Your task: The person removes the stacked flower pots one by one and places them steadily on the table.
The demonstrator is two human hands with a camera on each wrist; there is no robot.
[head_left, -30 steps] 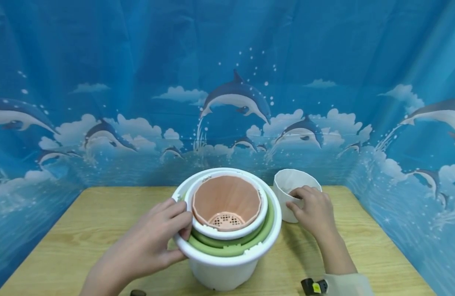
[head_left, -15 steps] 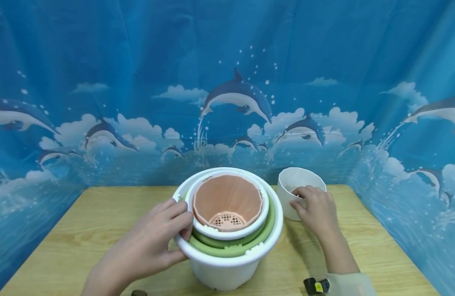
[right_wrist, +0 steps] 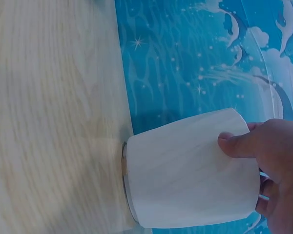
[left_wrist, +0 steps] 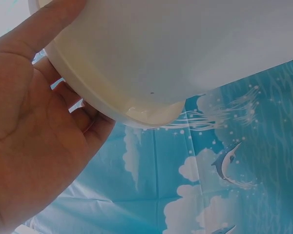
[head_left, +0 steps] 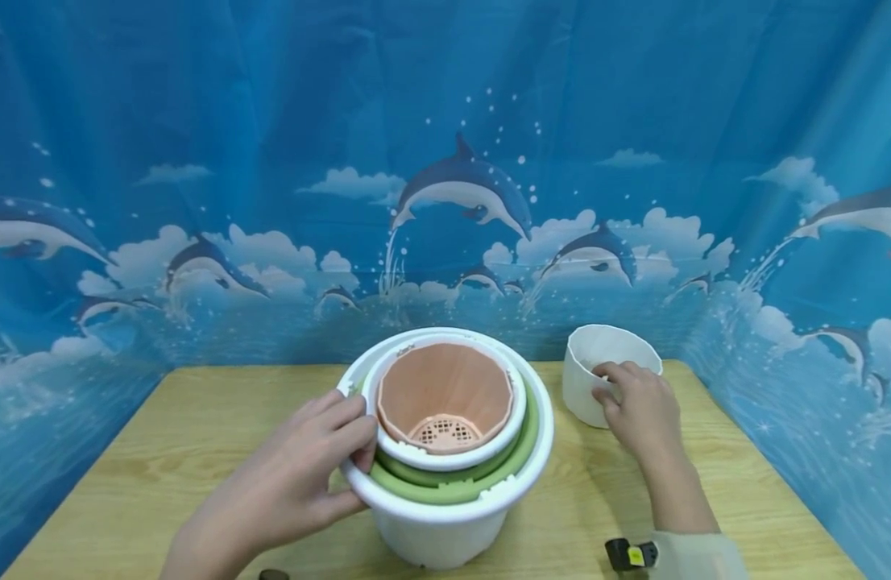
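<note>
A nested stack of plastic flower pots stands before me: a large white pot (head_left: 438, 536) outside, green rims (head_left: 453, 490) within it, then a white rim (head_left: 520, 407) and a peach pot (head_left: 445, 387) with a grid-holed bottom. My left hand (head_left: 300, 467) grips the large pot's rim at its left, thumb lower on the outer side; the left wrist view shows the same hand (left_wrist: 44, 136) with fingers around that rim. To the right, my right hand (head_left: 641, 411) pinches the near rim of a smaller white pot (head_left: 579, 395), thumb outside and fingers inside, as the right wrist view confirms.
The wooden table (head_left: 163, 451) ends at a blue dolphin curtain (head_left: 445, 242) behind and at both sides. A small dark object (head_left: 274, 574) lies at the front edge. A black device with a yellow label (head_left: 631, 554) sits by the right sleeve (head_left: 699, 556).
My right hand and the smaller white pot have moved to the right, away from the stack, widening the gap. My left hand and the nested pots have stayed in place.
</note>
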